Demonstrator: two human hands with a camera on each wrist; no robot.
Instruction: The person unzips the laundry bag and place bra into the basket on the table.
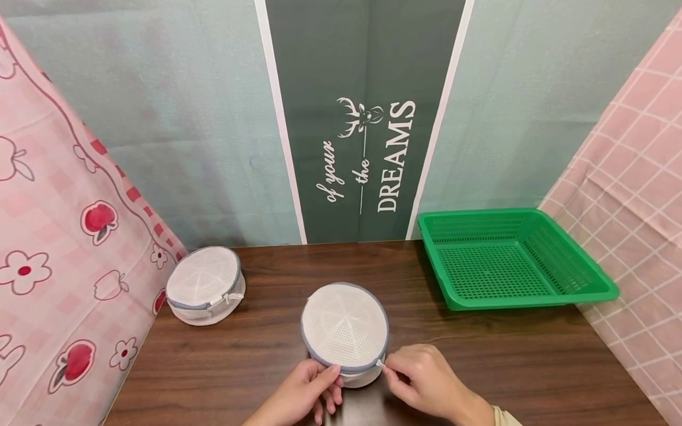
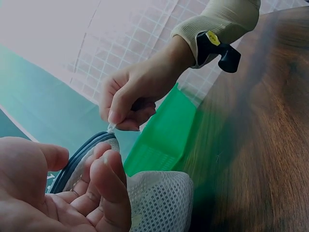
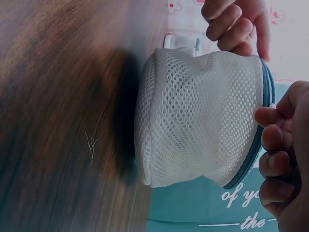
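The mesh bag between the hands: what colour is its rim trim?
The trim is greyish blue, seen best in the head view, around the white mesh top.

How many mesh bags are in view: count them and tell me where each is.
2. The near bag is around the middle of the head view; the far bag is at left, beside the flowered curtain. No others show.

Free table (image 1: 409, 287) between central mesh bag (image 1: 345, 325) and green basket (image 1: 533, 303), curtain (image 1: 362, 71) barrier behind
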